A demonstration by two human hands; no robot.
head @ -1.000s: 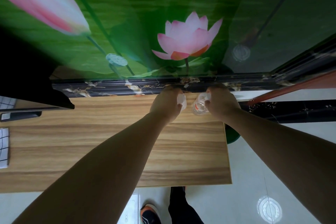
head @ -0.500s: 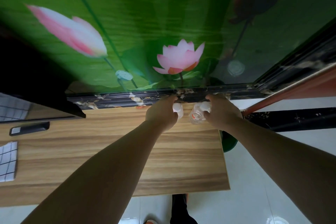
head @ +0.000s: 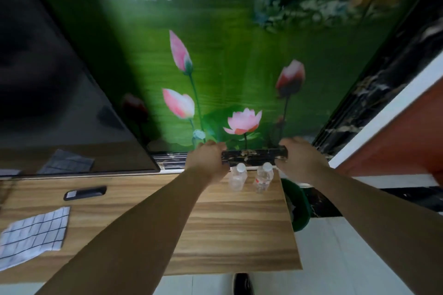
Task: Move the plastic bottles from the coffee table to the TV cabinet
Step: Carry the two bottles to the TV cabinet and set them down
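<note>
Wood-grain laminate top of the TV cabinet (head: 215, 235), warm striped brown, square right corner. Two small clear plastic bottles standing upright side by side near the back right corner: left bottle (head: 237, 178) with white cap and plain transparent body; right bottle (head: 263, 178) with white cap and a reddish label band, detail blurred. Bottles close together, possibly just apart. Left hand (head: 208, 161) just left of the left bottle, fingers curled loosely, holding nothing; whether the heel brushes the bottle, hard to tell. Right hand (head: 300, 161) just right of the right bottle, fingers half-curled and empty, clear of the cap. Behind the hands, a dark marbled ledge (head: 254, 154), glossy, veined pale gold. Above it a smooth green wall panel (head: 227, 67) printed with pink lotus blooms, upper part smeared by motion. Flat black TV screen (head: 60, 108) at left, reflective. On the cabinet top to the left: slim black remote (head: 85, 193), and a white cloth (head: 33, 232) with thin black grid, soft and rumpled. Compared with half a second ago: both hands then wrapped around the bottles, now released and spread outward; bottles now standing free; view tilted upward, showing more wall.
</note>
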